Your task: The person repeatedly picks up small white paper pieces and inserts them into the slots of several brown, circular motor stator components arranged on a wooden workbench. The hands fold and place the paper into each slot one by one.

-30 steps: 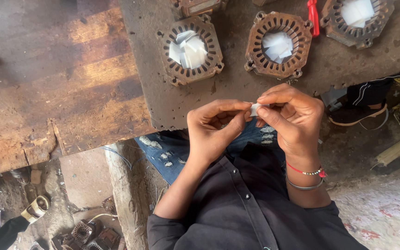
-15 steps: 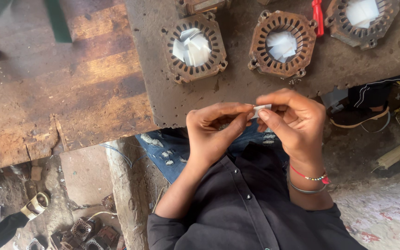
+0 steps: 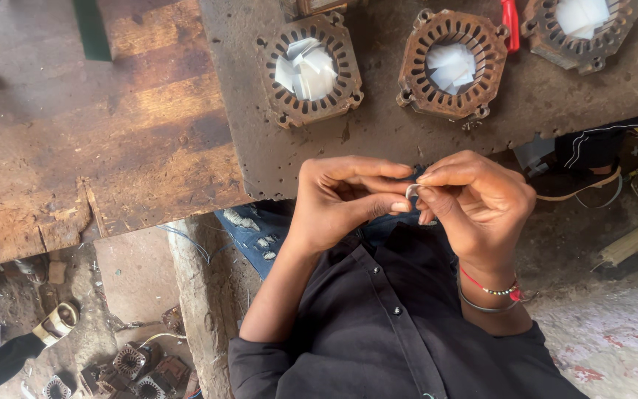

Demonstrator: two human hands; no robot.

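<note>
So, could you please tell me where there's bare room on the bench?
The wooden bench is bare left of the nearest stator core. The dark slab is crowded along its far edge; only a narrow strip before both hands is free.

Worn wooden bench (image 3: pixel 75 148) w/ a dark metal slab (image 3: pixel 378 140) on its right part, sunlight streaking the wood, chipped front edge; below, dusty concrete floor (image 3: pixel 134 273) w/ scrap bits at lower left, pale speckled ground (image 3: pixel 614 347) at lower right.
</note>
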